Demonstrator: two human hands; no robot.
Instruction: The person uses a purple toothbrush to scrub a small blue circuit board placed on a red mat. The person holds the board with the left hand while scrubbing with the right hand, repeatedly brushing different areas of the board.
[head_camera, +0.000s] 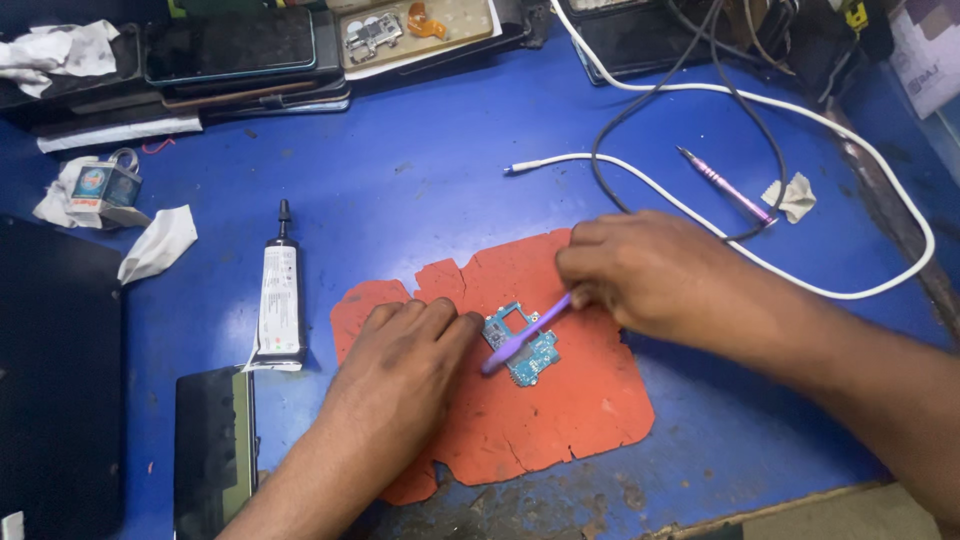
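1. A small blue circuit board (522, 344) is lying near the middle of a torn orange mat (560, 410), which is serving as the landmark on the blue bench (420, 190).
2. The left hand (405, 355) is resting palm down on the mat's left part, fingers loosely curled and closed around nothing, fingertips pressing against the board's left edge.
3. The right hand (640, 270) is reaching in over the mat's upper right edge, fingers pinched shut around the handle of a purple brush (525, 336).
4. The brush is slanting down and to the left from that hand, its blurred head lying across the board.
5. A white glue tube (280, 300) with a black nozzle is lying just left of the mat, nozzle pointing away from the person.
6. A dark phone (213, 450) is lying below the tube, beyond the mat's lower left corner.
7. A white cable (800, 280) and a black cable (620, 120) are looping across the bench above and right of the mat.
8. A pink screwdriver (725, 185) is lying well up and right of the mat, beside a scrap of white tissue (792, 197).
9. Stacked phones (235, 50) are sitting along the bench's far edge, well above the mat.
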